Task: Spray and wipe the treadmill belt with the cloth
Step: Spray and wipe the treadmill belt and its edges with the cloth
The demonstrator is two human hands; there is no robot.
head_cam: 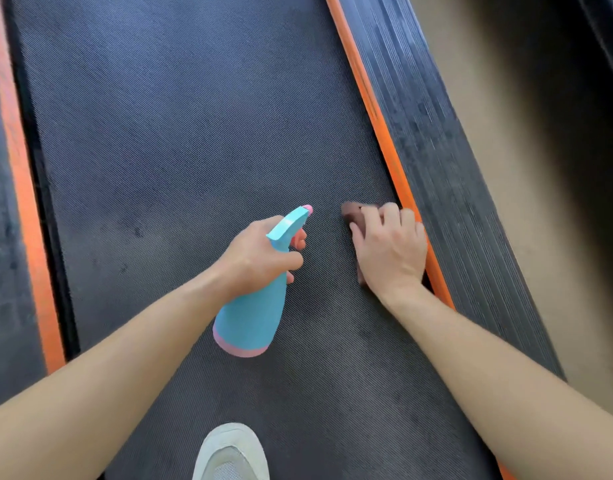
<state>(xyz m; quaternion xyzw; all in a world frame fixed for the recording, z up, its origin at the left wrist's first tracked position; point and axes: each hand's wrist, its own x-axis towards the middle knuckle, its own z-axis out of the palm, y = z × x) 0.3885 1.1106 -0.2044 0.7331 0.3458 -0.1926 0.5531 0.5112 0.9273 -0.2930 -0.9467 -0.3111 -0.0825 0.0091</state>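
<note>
The dark textured treadmill belt fills the middle of the view. My left hand grips the neck of a turquoise spray bottle with a pink base and pink nozzle tip, held above the belt with the nozzle pointing up and right. My right hand presses a small brown cloth onto the belt at its right edge, fingers curled over it. Most of the cloth is hidden under the hand.
Orange strips run along both sides of the belt, with black ribbed side rails outside them. A tan floor lies to the right. A white shoe stands on the belt at the bottom.
</note>
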